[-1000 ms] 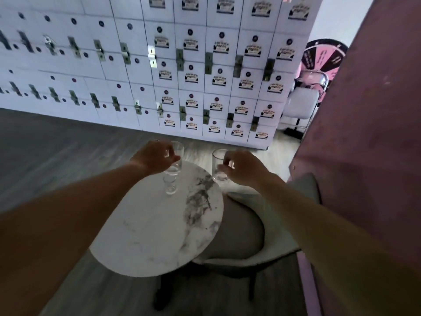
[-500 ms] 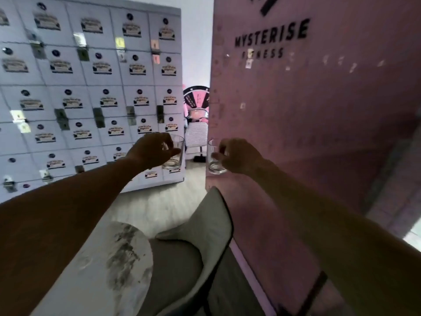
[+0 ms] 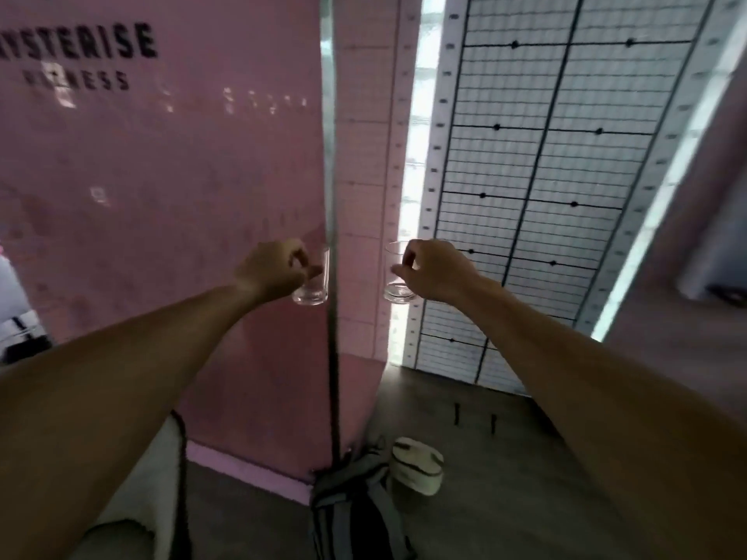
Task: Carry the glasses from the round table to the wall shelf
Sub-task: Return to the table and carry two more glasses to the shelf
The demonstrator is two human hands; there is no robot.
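Far left: pink wall panel (image 3: 161,187) with dark lettering, partly cut off by the frame edge, reading "YSTERISE" above a blurred smaller line. Left forearm raised, bare. Left hand (image 3: 271,272) wrapped around a clear drinking glass (image 3: 313,282), fingers curled over the near side, glass upright, base visible below the hand, held in the air in front of the panel's right edge. Dark vertical strip (image 3: 332,357) just beside that glass, running down to the floor. Right of it, a second clear glass (image 3: 398,276), upright, also in the air, gripped by the right hand (image 3: 434,270) with thumb and fingers closed on its side. Both glasses at about the same height, apart from each other. Behind the right hand: white wire grid panel (image 3: 545,175) with dark bars and round knobs. Below, on grey floor: grey backpack (image 3: 351,503), pale pouch (image 3: 416,464) just beside it. No table or shelf in view.
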